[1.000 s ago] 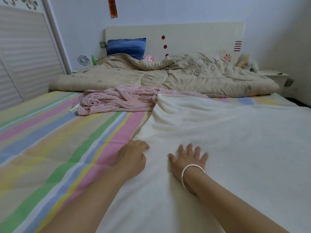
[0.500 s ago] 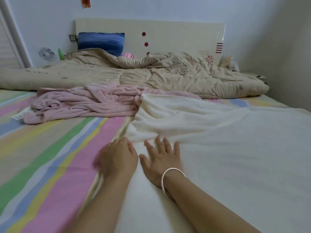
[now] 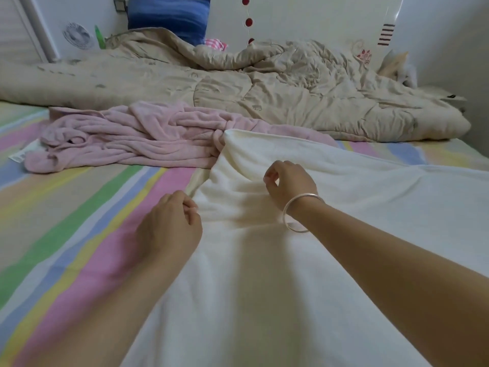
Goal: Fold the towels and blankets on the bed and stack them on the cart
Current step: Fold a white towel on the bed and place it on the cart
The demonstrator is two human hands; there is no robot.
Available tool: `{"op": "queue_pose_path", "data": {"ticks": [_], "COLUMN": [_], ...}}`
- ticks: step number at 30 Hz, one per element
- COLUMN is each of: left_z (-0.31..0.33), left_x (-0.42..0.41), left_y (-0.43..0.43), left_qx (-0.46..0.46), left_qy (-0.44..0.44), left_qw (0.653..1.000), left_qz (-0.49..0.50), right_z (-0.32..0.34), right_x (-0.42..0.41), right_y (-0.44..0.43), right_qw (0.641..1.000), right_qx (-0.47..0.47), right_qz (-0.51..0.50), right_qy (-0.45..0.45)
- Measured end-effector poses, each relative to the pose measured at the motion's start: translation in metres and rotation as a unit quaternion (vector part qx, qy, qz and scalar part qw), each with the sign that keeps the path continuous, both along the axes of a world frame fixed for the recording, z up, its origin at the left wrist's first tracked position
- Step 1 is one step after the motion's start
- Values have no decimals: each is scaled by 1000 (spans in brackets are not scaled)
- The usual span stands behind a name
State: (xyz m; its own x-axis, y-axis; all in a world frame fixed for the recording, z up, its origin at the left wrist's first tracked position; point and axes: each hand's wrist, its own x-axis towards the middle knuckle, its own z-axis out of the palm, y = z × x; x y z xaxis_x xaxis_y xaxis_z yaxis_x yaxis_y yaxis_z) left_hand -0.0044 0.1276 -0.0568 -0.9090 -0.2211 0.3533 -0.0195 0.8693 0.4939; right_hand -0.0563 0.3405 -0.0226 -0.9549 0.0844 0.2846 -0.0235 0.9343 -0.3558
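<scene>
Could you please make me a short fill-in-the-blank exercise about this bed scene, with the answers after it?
1. The silver bracelet is on the ____ wrist.
2. The crumpled towel beyond the white blanket is ____ in colour.
3. The pillow leaning on the headboard is ____.
Answers: right; pink; blue.
</scene>
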Motion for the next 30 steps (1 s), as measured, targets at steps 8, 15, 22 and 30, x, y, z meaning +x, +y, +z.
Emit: {"op": "queue_pose_path", "data": {"ticks": [8, 15, 22, 30], "left_z": [14, 14, 17, -28], "left_x": [-75, -136, -176, -186], "left_y": [-7, 4, 13, -12], "left_qx": [-31, 42, 157, 78], "left_qy": [-80, -241, -192, -241], "left_qw": [992, 953, 958, 956], "left_qz": [-92, -178, -144, -147], "right_z": [21, 40, 88, 47], "right_x": [-93, -155, -221, -242], "right_y": [-38, -49, -61, -81], "right_qw": [989, 958, 984, 970], "right_qx": [-48, -32, -48, -76], "right_qz": [14, 26, 45, 45], "right_qy": [-136, -284, -165, -226]}}
